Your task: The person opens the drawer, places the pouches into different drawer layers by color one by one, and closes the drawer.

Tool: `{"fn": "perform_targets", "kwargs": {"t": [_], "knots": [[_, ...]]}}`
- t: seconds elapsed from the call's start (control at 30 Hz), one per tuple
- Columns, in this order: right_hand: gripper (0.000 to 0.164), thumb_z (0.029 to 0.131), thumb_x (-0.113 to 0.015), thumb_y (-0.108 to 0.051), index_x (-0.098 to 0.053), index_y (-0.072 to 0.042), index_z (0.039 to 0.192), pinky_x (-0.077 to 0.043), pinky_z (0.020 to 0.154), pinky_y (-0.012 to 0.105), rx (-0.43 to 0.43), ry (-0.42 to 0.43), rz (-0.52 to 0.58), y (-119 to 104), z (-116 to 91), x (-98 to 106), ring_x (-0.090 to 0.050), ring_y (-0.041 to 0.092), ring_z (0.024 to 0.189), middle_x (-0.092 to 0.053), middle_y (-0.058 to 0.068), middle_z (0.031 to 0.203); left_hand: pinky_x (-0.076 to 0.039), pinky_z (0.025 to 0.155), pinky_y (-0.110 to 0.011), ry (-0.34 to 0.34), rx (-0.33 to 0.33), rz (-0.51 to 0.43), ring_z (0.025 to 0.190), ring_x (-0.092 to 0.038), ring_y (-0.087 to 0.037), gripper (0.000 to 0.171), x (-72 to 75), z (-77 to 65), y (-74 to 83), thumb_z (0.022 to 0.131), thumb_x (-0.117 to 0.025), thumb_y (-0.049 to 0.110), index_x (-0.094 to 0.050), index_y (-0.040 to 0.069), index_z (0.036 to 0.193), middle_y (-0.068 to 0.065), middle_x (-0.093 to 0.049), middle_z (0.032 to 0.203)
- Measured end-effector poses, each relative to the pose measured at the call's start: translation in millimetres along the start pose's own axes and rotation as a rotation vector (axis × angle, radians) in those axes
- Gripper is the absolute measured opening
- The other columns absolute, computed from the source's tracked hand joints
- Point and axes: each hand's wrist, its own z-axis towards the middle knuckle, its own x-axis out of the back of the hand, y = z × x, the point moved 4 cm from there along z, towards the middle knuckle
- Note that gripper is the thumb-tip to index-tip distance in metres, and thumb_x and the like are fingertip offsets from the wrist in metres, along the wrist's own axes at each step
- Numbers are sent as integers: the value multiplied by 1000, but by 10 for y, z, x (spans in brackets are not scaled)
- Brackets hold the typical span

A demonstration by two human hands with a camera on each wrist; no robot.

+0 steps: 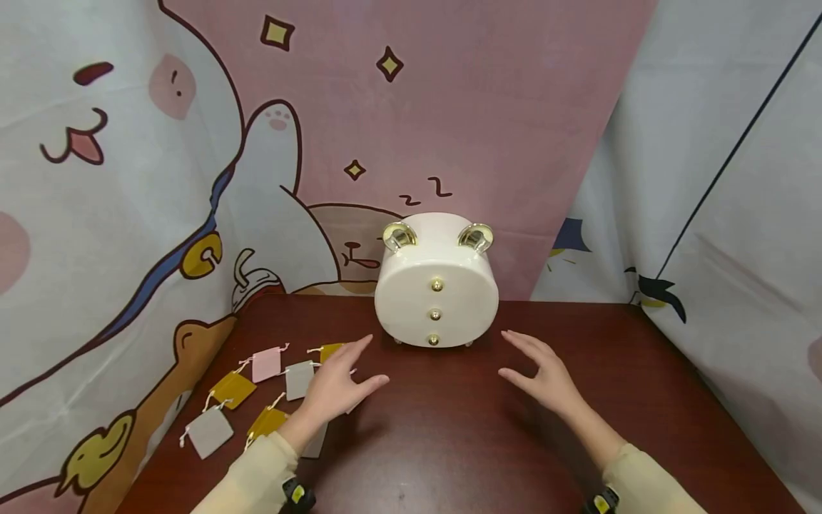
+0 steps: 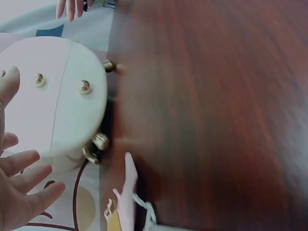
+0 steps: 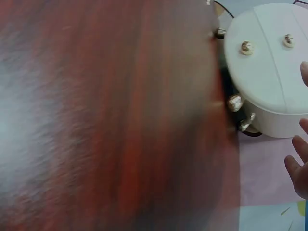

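A glossy white oval box (image 1: 406,303) with three gold knobs down its front stands upright on small feet at the back of the table. Two gold, round-rimmed fittings sit on its top. My left hand (image 1: 335,384) hovers to the left of the box, fingers spread and holding nothing. On the other side, my right hand (image 1: 544,377) is held with relaxed fingers, apart from the box. The left wrist view has the box front (image 2: 72,113) beyond the left fingers (image 2: 36,178). Seen from the right wrist, the box (image 3: 264,79) is beside the right fingers (image 3: 299,147).
Several small drawstring pouches lie at the left, among them a pink one (image 1: 266,365), a mustard one (image 1: 233,389) and a grey one (image 1: 208,432). My left hand and forearm partly cover some of them. Printed cloth (image 1: 501,107) hangs behind the dark red-brown table (image 1: 462,435).
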Motion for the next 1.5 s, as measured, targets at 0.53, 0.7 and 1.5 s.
{"fn": "perform_targets", "kwargs": {"t": [0.53,0.7,1.5], "knots": [[53,82,-79,0,-61,0,132,-38,100,17,-68,37,196,-364,408,290,-50,19,123,-57,17,132,-57,82,-41,36,-93,-323,107,-66,-21,65,-31,299,335,80,-85,32,-59,11,136,-4,-68,120],[52,84,-79,-4,-62,-5,134,-43,103,29,-54,34,226,-197,545,323,-50,5,120,-58,12,132,-58,80,-37,37,-107,-394,103,-68,-24,62,-34,408,474,82,-84,24,-59,7,136,-8,-69,118],[54,91,-71,-3,-51,4,141,-37,106,54,-78,-82,276,-407,1165,467,-39,41,136,-46,23,146,-57,82,-44,57,-135,-487,94,-71,-26,53,0,904,812,84,-81,17,-62,9,132,-16,-71,110]]}}
